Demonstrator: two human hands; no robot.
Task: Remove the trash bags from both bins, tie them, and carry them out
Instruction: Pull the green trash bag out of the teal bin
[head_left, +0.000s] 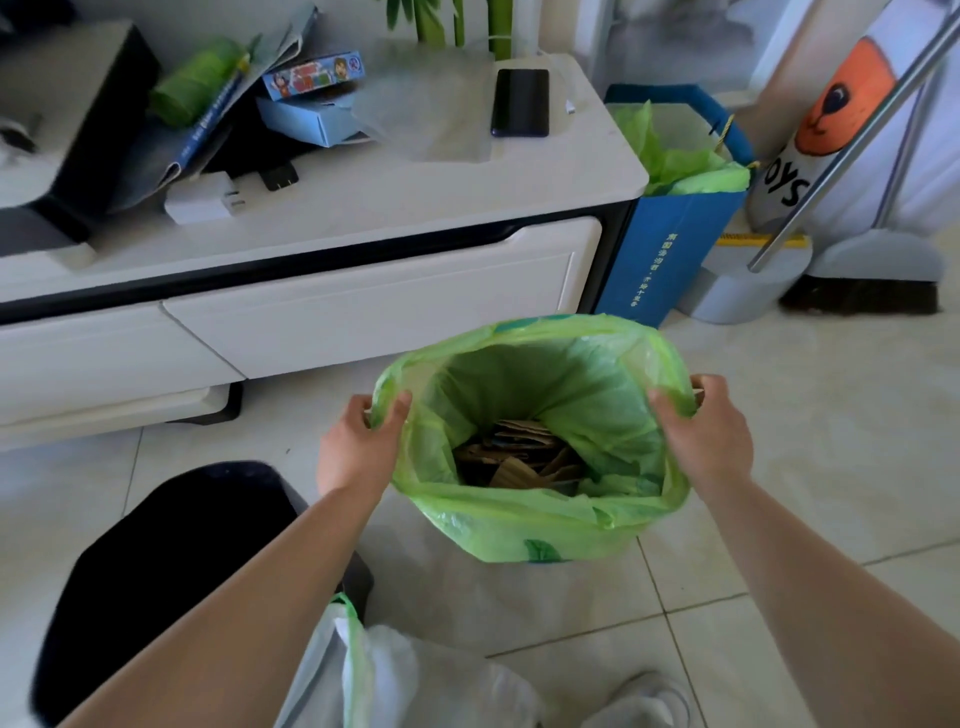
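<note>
Bins and bags across a tiled floor, taken from left to right. Near left: dark bin, mostly hidden by the forearm, inside not visible. Just right of it, at the near edge: pale bag with a green rim, contents not visible. Far left, on the low white desk: green roll, blue boxes, white charger, dark phone.

Centre: green trash bag, mouth spread wide and folded outward over a rim, the bin beneath hidden by the plastic. Inside, at the bottom: torn brown cardboard scraps, filling only the lowest part. Left hand clenched on the left edge of the bag's mouth, thumb inside, fingers outside. Right hand clenched on the right edge in the same way.

Far right, beside the desk: blue paper bag, upright, stuffed with crumpled green plastic rising above its top. Further right: grey dustpan and broom, standing on the floor.
</note>
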